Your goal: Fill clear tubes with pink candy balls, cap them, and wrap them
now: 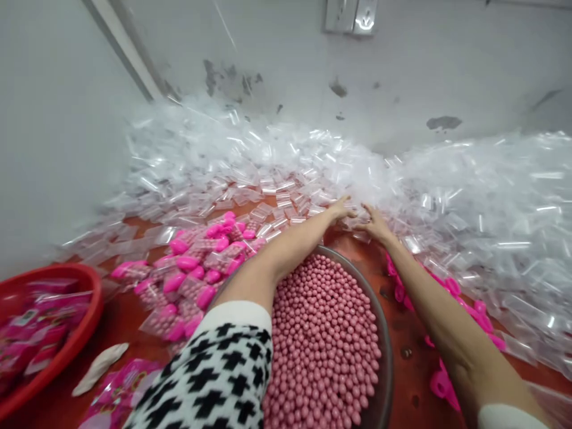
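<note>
Both my arms stretch across a round basin full of small pink beads. Beyond its far rim, my left hand reaches to the edge of a large heap of clear plastic tubes or pouches, its fingers apart. Close beside it on the right, my right hand has thumb and fingers spread, at the same heap. Clear pieces lie around and between the hands; no grip on any of them shows. The fingertips are slightly blurred.
Bead-filled clear packs with bright pink caps pile up left of the basin. A red tub holds pink packets. A whitish strip and more pink packets lie nearby. Loose pink caps lie right. A wall stands behind.
</note>
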`<state>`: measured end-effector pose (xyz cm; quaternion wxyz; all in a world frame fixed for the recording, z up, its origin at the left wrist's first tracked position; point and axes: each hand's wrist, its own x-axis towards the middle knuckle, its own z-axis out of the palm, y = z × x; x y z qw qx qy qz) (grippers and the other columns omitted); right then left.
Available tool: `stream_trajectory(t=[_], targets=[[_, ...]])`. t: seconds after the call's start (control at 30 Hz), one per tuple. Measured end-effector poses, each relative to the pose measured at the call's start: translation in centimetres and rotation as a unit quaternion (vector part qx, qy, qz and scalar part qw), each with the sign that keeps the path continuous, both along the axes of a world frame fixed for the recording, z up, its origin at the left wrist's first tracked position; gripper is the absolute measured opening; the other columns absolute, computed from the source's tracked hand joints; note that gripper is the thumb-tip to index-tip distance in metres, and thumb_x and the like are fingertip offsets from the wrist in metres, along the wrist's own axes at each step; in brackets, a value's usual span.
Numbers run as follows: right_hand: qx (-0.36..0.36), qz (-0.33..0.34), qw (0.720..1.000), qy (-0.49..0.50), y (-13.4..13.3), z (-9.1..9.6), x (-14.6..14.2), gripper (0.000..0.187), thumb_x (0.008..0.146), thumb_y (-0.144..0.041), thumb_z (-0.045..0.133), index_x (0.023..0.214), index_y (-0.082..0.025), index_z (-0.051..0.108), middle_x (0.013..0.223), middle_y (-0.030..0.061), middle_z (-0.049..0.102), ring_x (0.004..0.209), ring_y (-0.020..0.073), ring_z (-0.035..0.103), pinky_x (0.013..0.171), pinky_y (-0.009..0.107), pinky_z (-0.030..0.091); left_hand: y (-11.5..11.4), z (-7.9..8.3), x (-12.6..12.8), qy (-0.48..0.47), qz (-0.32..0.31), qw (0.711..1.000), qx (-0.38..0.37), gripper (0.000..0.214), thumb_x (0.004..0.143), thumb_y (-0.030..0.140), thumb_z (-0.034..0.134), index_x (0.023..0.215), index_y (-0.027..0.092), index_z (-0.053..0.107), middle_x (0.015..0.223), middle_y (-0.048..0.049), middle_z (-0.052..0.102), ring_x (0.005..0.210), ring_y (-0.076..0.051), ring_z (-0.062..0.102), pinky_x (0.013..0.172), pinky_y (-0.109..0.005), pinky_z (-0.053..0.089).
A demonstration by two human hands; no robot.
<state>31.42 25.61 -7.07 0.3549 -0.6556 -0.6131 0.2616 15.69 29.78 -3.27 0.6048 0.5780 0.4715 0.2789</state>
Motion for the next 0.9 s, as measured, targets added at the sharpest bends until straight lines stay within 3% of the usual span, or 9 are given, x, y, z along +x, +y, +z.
stream_trajectory(t=[0.1,0.17,0.3,0.43,0.5,0.63,0.73,0.8,0.9], targets=[[-0.03,-0.018,0.969,0.245,-0.6,0.5,-1.2,0.102,0.051,-0.038,0.077,0.144,-0.025,0.037,0.109,0.0058,0.064,0.094,0.025,0.064,0.085,0.044,0.054,-0.4,1.1,0.0,-0.013,0.005,1.0,0.006,0.083,0.072,0.006,0.072,0.147,0.021,0.04,0.109,-0.0123,0.069,0.077,-0.019,0.067,0.068,-0.031,0.055],[-0.012,-0.012,0.949,0.316,-1.2,1.7,-1.9,0.104,0.048,-0.036,0.078,0.143,-0.028,0.035,0.102,0.0012,0.063,0.084,0.0197,0.064,0.081,0.041,0.056,-0.9,2.4,-0.1,-0.024,0.012,0.999,0.022,0.083,0.071,0.004,0.071,0.147,0.021,0.041,0.108,-0.0105,0.07,0.077,-0.017,0.066,0.069,-0.028,0.054],[0.07,0.018,0.951,0.299,-3.7,5.9,-3.1,0.094,0.053,-0.034,0.078,0.138,-0.032,0.04,0.115,0.0027,0.059,0.082,0.0163,0.062,0.083,0.042,0.056,-3.6,5.8,-1.6,-0.053,0.007,0.995,0.08,0.083,0.074,0.012,0.073,0.148,0.029,0.04,0.106,-0.0068,0.07,0.075,-0.016,0.066,0.071,-0.029,0.054],[0.114,0.061,0.956,0.262,-10.0,9.7,-5.7,0.091,0.06,-0.036,0.079,0.141,-0.036,0.038,0.14,0.0064,0.047,0.106,0.0224,0.062,0.089,0.041,0.056,-9.4,8.3,-5.8,-0.044,0.005,0.957,0.287,0.074,0.072,0.022,0.077,0.142,0.024,0.051,0.128,-0.0118,0.063,0.107,-0.027,0.063,0.094,-0.04,0.051],[0.104,0.095,0.957,0.254,-13.7,10.2,-7.5,0.092,0.064,-0.036,0.079,0.145,-0.035,0.034,0.144,0.0075,0.047,0.114,0.0248,0.061,0.094,0.042,0.055,-12.9,8.5,-8.6,-0.028,0.015,0.939,0.343,0.071,0.072,0.025,0.079,0.139,0.023,0.054,0.139,-0.0108,0.056,0.126,-0.03,0.053,0.108,-0.043,0.041],[0.049,0.145,0.972,0.18,-18.9,9.2,-10.5,0.092,0.07,-0.036,0.076,0.149,-0.027,0.03,0.145,0.0123,0.049,0.125,0.0291,0.056,0.104,0.047,0.048,-18.2,6.8,-13.9,0.016,-0.013,0.944,0.329,0.071,0.076,0.027,0.075,0.142,0.02,0.05,0.144,-0.0108,0.053,0.133,-0.028,0.048,0.114,-0.042,0.035],[0.041,0.157,0.987,0.018,-20.4,8.4,-11.1,0.086,0.07,-0.028,0.074,0.147,-0.02,0.037,0.147,0.0151,0.047,0.135,0.0315,0.047,0.111,0.05,0.039,-20.1,5.5,-16.5,0.058,-0.018,0.95,0.306,0.057,0.078,0.025,0.071,0.133,0.017,0.059,0.136,-0.0115,0.06,0.128,-0.026,0.053,0.113,-0.041,0.036],[0.044,0.179,0.979,-0.083,-20.8,8.7,-11.0,0.082,0.07,-0.023,0.073,0.145,-0.018,0.041,0.147,0.0148,0.048,0.136,0.031,0.046,0.114,0.048,0.035,-20.8,5.1,-17.4,0.07,-0.013,0.948,0.311,0.048,0.078,0.025,0.071,0.125,0.015,0.065,0.131,-0.0112,0.064,0.125,-0.025,0.056,0.112,-0.04,0.036],[0.02,0.212,0.959,-0.186,-21.6,10.0,-10.7,0.08,0.071,-0.021,0.072,0.146,-0.019,0.042,0.144,0.0133,0.054,0.128,0.0304,0.054,0.108,0.045,0.043,-21.8,4.7,-18.1,0.045,0.002,0.947,0.317,0.05,0.076,0.023,0.071,0.126,0.016,0.064,0.13,-0.0104,0.065,0.123,-0.024,0.057,0.111,-0.039,0.038]])
